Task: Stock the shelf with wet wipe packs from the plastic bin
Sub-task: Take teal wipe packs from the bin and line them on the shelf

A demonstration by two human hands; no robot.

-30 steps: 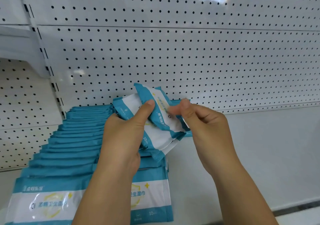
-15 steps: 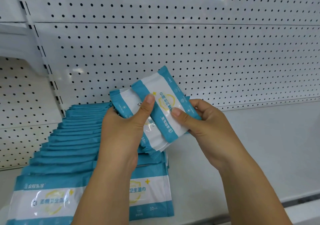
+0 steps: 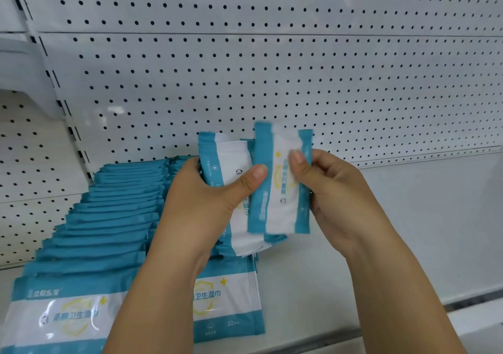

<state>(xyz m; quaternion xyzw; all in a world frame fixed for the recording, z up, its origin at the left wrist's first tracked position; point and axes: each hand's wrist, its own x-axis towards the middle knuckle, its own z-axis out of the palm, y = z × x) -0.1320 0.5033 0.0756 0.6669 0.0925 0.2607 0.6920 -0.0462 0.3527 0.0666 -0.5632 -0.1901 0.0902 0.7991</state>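
On shelf [image 3: 408,231], two overlapping rows of wipe packs [image 3: 109,217], too tightly layered to count. Gripped in left hand [image 3: 196,206] above them, a small stack [image 3: 231,163]; pinched upright in right hand [image 3: 337,198] beside it, a single pack [image 3: 280,206].

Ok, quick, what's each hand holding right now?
Left hand: grips a stack of wet wipe packs.
Right hand: pinches one separate pack.
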